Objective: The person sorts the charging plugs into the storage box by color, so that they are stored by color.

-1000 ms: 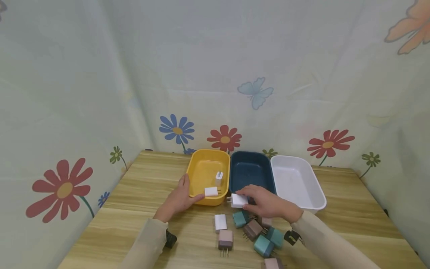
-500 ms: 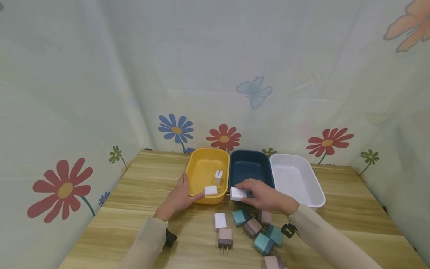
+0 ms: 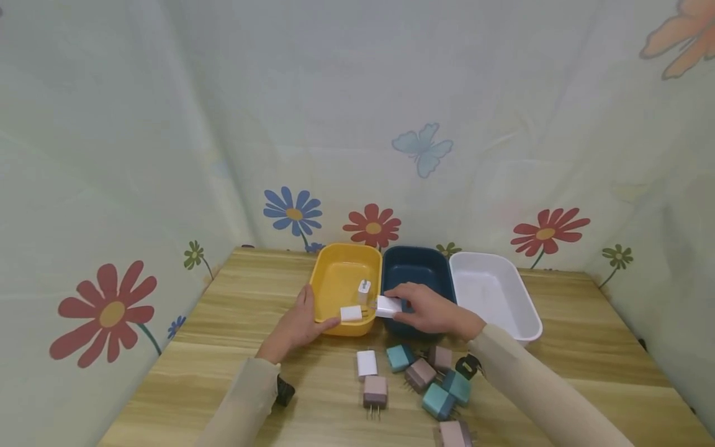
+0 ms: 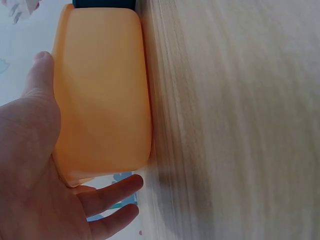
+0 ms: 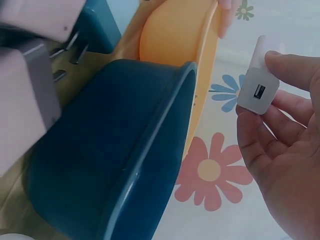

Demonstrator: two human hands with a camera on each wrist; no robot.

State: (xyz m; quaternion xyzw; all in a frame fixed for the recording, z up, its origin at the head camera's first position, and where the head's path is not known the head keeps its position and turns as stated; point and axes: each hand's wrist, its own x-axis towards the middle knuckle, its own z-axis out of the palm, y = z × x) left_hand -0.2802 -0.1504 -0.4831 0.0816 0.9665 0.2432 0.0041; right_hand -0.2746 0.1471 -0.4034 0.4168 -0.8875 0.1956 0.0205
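My right hand (image 3: 432,310) pinches a white USB charger plug (image 3: 388,307) between thumb and fingers. Its prongs point left, over the shared rims of the dark blue bin (image 3: 416,251) and the yellow bin (image 3: 318,267). In the right wrist view the USB port of the held charger plug (image 5: 259,91) faces the camera. My left hand (image 3: 296,324) holds the near left corner of the yellow bin, thumb over the rim and fingers along the outer left side. Inside that bin are two white charger plugs, one upright (image 3: 364,290) and one lying (image 3: 351,313).
A white bin (image 3: 494,298) stands right of the blue one. On the wooden table (image 3: 206,347) before the bins lie a white charger plug (image 3: 367,364), a pink one (image 3: 375,392), and several teal (image 3: 438,402) and pink-brown ones. A flowered curtain (image 3: 335,112) hangs behind.
My right hand has moved up and left with the white charger plug, from in front of the blue bin to the yellow bin's rim. My left hand stays on the yellow bin.
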